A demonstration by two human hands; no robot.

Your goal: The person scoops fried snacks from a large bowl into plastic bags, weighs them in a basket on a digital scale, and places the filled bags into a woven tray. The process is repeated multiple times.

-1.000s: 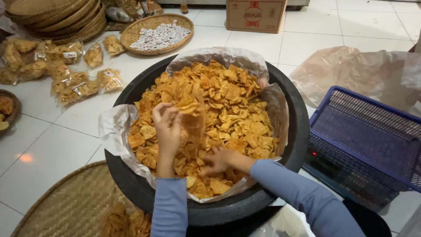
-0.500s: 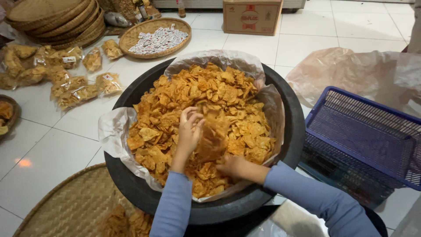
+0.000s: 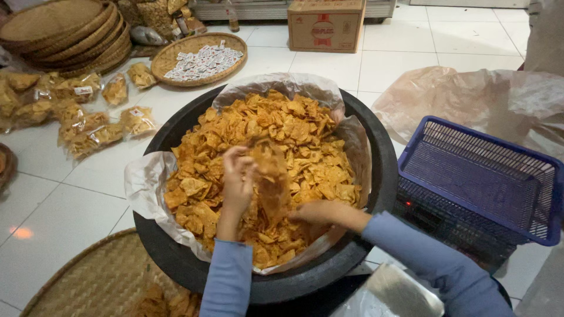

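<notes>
Left hand (image 3: 238,176) had lifted clear bag (image 3: 271,182) higher over chips (image 3: 294,135), gripping its mouth; right hand (image 3: 320,212) dug lower, grip hidden, cannot tell. Bag filling further.

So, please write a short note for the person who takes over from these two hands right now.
Left hand: raised over the tub, fingers shut on a small clear bag partly filled with chips.
Right hand: low in the chips, near the bag's bottom; its grip cannot be told.
Things: black tub lined with plastic, heaped with orange chips. Blue basket on the right.
Done: several filled bags lie on the floor at the left.
Left: the tub is nearly full, and this bag is open.
</notes>
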